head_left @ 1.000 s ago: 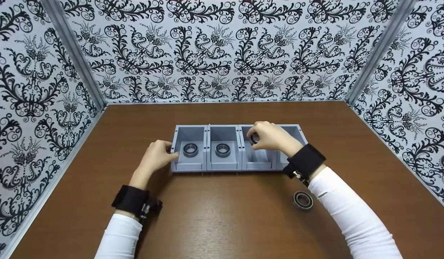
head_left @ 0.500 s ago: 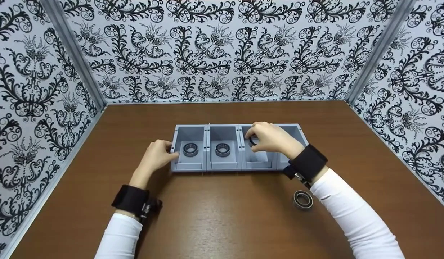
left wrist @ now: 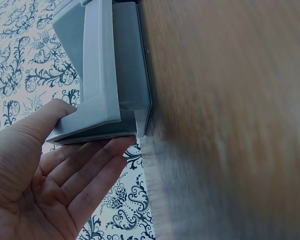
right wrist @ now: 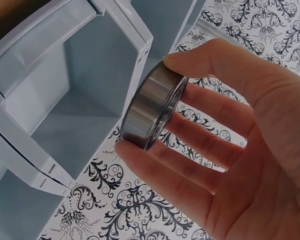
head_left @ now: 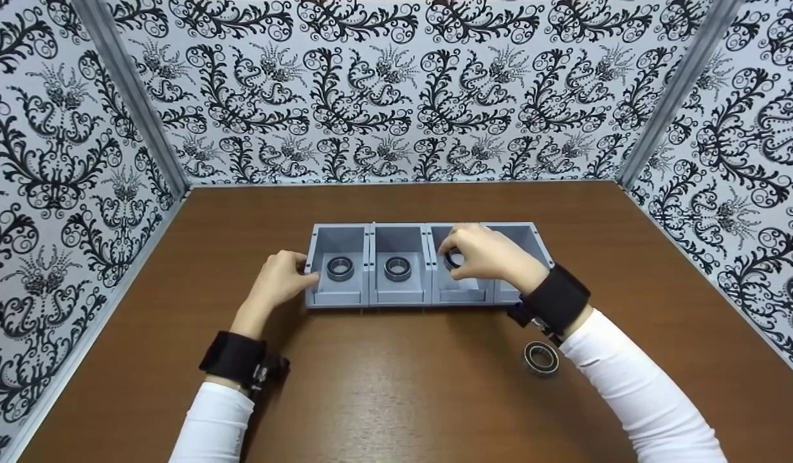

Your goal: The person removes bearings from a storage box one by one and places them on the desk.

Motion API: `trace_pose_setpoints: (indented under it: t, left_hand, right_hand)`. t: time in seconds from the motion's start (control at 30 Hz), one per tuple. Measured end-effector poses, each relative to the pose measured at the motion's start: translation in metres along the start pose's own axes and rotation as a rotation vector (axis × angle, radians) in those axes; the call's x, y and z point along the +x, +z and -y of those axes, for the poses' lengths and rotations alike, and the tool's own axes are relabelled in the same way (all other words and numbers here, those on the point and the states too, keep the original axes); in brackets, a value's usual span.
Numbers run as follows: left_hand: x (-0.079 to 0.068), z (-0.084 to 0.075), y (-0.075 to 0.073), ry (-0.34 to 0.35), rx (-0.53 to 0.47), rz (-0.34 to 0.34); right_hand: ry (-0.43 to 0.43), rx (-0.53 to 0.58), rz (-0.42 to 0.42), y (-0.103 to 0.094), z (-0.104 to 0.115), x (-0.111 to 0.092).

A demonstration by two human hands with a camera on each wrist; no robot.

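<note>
My right hand (head_left: 489, 254) pinches a ball bearing (right wrist: 152, 107) by its rim between thumb and fingers, over the third grey bin (head_left: 462, 296) from the left. In the right wrist view the bearing is tilted at the bin's opening. My left hand (head_left: 279, 280) holds the outer side wall of the leftmost bin (left wrist: 97, 110), thumb on the rim and fingers against the outside. One bearing (head_left: 340, 268) lies flat in the leftmost bin, and another bearing (head_left: 397, 269) lies flat in the second bin (head_left: 399, 239).
A further bearing (head_left: 541, 358) lies on the brown table (head_left: 383, 386), below the right wrist. The rightmost bin (head_left: 521, 235) is partly hidden by the right hand and wrist. Patterned walls (head_left: 396, 90) enclose the back and sides.
My right hand, still pinching the bearing, has shifted slightly down and to the right over the third bin. My left hand has stayed in place.
</note>
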State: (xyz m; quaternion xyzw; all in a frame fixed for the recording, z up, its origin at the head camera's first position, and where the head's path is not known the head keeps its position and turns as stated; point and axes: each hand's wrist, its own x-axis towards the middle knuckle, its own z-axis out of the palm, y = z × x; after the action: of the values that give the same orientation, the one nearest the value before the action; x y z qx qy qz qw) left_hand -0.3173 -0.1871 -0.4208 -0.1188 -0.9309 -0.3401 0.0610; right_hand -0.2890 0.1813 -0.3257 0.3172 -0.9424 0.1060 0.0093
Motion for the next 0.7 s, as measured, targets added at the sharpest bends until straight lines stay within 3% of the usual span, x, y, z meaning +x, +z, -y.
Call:
trace_pose_setpoints:
  t: [0.7]
  left_hand:
    - [-0.001, -0.002, -0.001, 0.000, -0.013, 0.003]
  right_hand:
    - [-0.038, -0.032, 0.004, 0.005, 0.006, -0.016]
